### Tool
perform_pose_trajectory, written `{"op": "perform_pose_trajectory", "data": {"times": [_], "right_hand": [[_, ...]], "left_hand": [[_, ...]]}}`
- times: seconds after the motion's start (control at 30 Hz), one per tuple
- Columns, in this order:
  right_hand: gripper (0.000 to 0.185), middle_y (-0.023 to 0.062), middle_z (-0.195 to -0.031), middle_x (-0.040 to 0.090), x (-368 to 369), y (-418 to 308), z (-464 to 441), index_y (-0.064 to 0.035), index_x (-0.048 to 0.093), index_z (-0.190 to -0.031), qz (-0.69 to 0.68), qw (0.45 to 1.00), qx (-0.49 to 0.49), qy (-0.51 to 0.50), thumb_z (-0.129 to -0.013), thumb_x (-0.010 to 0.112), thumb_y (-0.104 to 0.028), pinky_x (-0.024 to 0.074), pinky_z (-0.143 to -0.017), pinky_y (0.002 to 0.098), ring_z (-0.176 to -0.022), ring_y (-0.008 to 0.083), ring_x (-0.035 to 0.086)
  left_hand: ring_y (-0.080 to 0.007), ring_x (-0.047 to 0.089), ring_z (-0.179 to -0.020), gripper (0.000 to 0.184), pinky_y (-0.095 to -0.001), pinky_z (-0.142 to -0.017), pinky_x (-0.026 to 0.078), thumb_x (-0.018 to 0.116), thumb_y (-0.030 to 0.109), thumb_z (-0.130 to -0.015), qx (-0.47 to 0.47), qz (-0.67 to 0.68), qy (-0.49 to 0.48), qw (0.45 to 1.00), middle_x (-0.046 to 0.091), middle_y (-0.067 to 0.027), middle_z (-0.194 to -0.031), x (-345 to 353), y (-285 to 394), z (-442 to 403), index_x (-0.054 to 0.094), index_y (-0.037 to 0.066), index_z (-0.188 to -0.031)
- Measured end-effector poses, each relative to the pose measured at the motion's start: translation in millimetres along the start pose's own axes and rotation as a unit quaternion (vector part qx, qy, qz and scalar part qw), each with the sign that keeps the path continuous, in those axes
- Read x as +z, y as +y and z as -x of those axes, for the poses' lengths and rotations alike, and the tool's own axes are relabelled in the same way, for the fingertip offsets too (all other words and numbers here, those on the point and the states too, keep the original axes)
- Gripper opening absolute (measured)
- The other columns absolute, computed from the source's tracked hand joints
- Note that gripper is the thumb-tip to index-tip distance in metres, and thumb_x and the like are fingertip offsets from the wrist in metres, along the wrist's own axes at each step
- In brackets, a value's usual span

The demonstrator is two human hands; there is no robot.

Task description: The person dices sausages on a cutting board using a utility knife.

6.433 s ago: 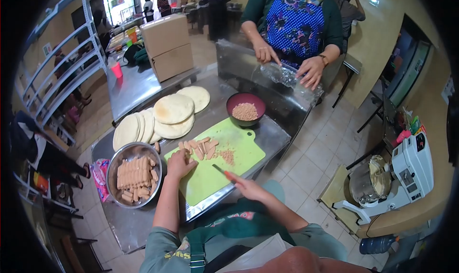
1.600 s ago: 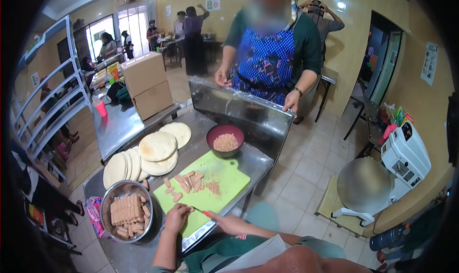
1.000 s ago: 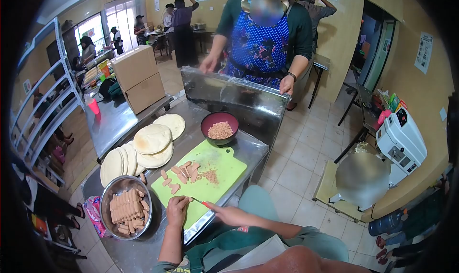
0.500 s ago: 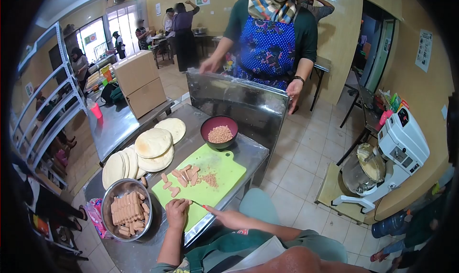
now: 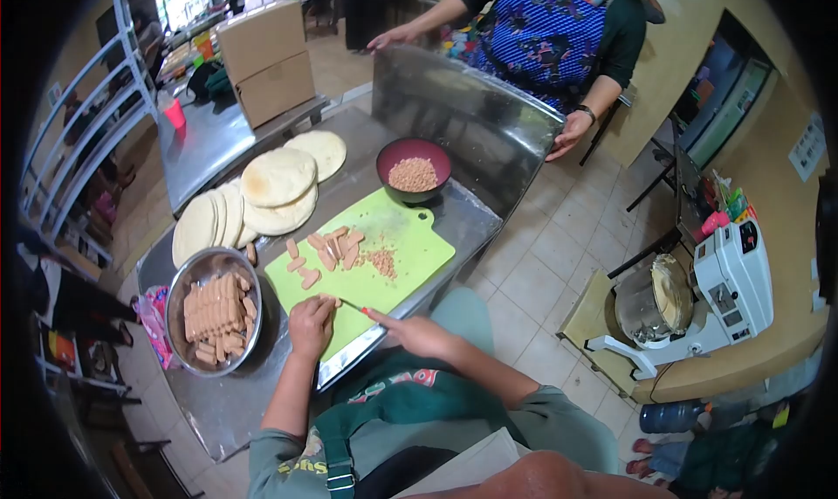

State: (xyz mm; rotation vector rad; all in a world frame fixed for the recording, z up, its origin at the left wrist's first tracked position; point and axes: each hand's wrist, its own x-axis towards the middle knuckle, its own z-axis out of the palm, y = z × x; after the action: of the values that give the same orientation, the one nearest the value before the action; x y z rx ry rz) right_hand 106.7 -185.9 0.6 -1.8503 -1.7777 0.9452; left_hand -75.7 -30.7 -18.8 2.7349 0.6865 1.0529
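Note:
My left hand (image 5: 312, 326) is closed on a small sausage piece at the near-left edge of the green cutting board (image 5: 410, 276). My right hand (image 5: 417, 334) grips a knife (image 5: 360, 308) by its red handle, the blade tip beside the fingers of my left hand. Cut sausage pieces (image 5: 334, 247) and a patch of finely chopped bits (image 5: 381, 262) lie on the board. A dark red bowl (image 5: 384, 163) of chopped bits stands at the board's far corner. To the left, a metal bowl (image 5: 178, 282) holds many sausages.
Round flatbreads (image 5: 279, 180) lie overlapping on the metal table (image 5: 209, 412). Across it, a co-worker's hands (image 5: 572, 134) touch an upright metal panel (image 5: 471, 106). Cardboard boxes (image 5: 271, 89) stand farther left. A stand mixer (image 5: 733, 281) is at right.
The view has tilted down. Earlier, several cut pieces moved to the board's left and my hands came together at its near edge. The co-worker's plastic wrap is no longer bunched in hand.

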Motion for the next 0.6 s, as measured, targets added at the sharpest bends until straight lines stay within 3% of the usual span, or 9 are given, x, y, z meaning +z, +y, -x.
{"op": "perform_pose_trajectory", "data": {"times": [0.03,0.1,0.13,0.23,0.33,0.43,0.5,0.57,0.6], "right_hand": [[0.058,0.0294,-0.092,0.058,-2,4,-2,-0.0283,0.024,-0.142,-0.002,1.0,0.0,-0.014,-0.09,0.043,-0.011,0.0468,-0.074,0.0446,-0.08,0.0412,0.06],[0.055,0.0279,-0.107,0.056,-2,15,-6,-0.0273,0.029,-0.141,-0.038,0.993,-0.09,0.063,-0.091,0.043,-0.013,0.0457,-0.081,0.0432,-0.091,0.041,0.058],[0.053,0.0252,-0.116,0.053,-11,10,-6,-0.0267,0.032,-0.14,-0.051,0.997,-0.042,0.03,-0.091,0.044,-0.013,0.0442,-0.086,0.0421,-0.098,0.0404,0.056],[0.053,0.0255,-0.113,0.055,-13,15,-12,-0.0259,0.029,-0.141,-0.039,0.996,-0.044,0.069,-0.09,0.044,-0.017,0.044,-0.085,0.0422,-0.097,0.0408,0.057],[0.053,0.0248,-0.113,0.056,-25,4,-15,-0.0245,0.029,-0.141,-0.034,0.999,-0.007,0.01,-0.09,0.044,-0.018,0.0442,-0.084,0.0418,-0.095,0.0406,0.057],[0.051,0.0247,-0.11,0.057,-24,-4,-16,-0.022,0.031,-0.14,-0.071,0.997,-0.011,0.039,-0.091,0.043,-0.018,0.0443,-0.083,0.0423,-0.094,0.0412,0.057],[0.046,0.0228,-0.12,0.054,-24,-8,-16,-0.0157,0.036,-0.138,-0.079,0.996,0.013,0.028,-0.093,0.043,-0.018,0.0411,-0.091,0.0346,-0.107,0.0348,0.056],[0.046,0.0245,-0.116,0.055,-21,-12,-17,-0.0162,0.036,-0.138,-0.066,0.998,0.009,0.023,-0.093,0.043,-0.018,0.0431,-0.086,0.0351,-0.101,0.0354,0.058],[0.046,0.0247,-0.113,0.056,-24,-21,-17,-0.0164,0.036,-0.138,-0.065,0.996,0.055,0.004,-0.093,0.043,-0.018,0.0437,-0.084,0.0352,-0.098,0.0364,0.059]], "left_hand": [[-0.0246,0.061,-0.078,0.016,-0.0364,-0.069,0.046,0.065,0.005,-0.069,-0.013,-0.001,-0.004,1.0,0.064,-0.006,-0.081,0,0,0,0.067,0.008,-0.084],[-0.0243,0.062,-0.081,0.015,-0.036,-0.069,0.045,0.066,0.008,-0.07,0.01,-0.017,0.006,1.0,0.064,-0.0056,-0.083,2,-2,2,0.068,0.009,-0.085],[-0.0243,0.062,-0.084,0.015,-0.0366,-0.071,0.047,0.066,0.01,-0.072,0.002,-0.014,0.0,1.0,0.065,-0.0057,-0.085,2,-3,4,0.068,0.011,-0.086],[-0.0243,0.062,-0.085,0.014,-0.0369,-0.072,0.048,0.067,0.012,-0.073,-0.008,0.014,0.013,1.0,0.065,-0.0055,-0.086,11,-11,10,0.068,0.012,-0.087],[-0.0244,0.062,-0.086,0.017,-0.0368,-0.073,0.049,0.066,0.012,-0.072,-0.026,0.031,0.006,0.999,0.065,-0.005,-0.087,9,-10,9,0.069,0.013,-0.088],[-0.0234,0.061,-0.085,0.018,-0.0356,-0.071,0.05,0.063,0.011,-0.071,-0.016,0.007,0.003,1.0,0.064,-0.0044,-0.086,8,-10,9,0.069,0.012,-0.088],[-0.0228,0.061,-0.084,0.018,-0.0349,-0.071,0.05,0.064,0.011,-0.071,-0.033,0.014,-0.007,0.999,0.064,-0.0044,-0.086,8,-10,10,0.069,0.012,-0.088],[-0.0222,0.061,-0.084,0.017,-0.0343,-0.07,0.05,0.065,0.011,-0.071,-0.035,0.023,-0.007,0.999,0.064,-0.0044,-0.086,8,-9,9,0.069,0.012,-0.088],[-0.0222,0.061,-0.084,0.017,-0.034,-0.07,0.05,0.065,0.01,-0.072,-0.039,0.029,-0.005,0.999,0.064,-0.0044,-0.087,8,-9,10,0.069,0.012,-0.088]]}}
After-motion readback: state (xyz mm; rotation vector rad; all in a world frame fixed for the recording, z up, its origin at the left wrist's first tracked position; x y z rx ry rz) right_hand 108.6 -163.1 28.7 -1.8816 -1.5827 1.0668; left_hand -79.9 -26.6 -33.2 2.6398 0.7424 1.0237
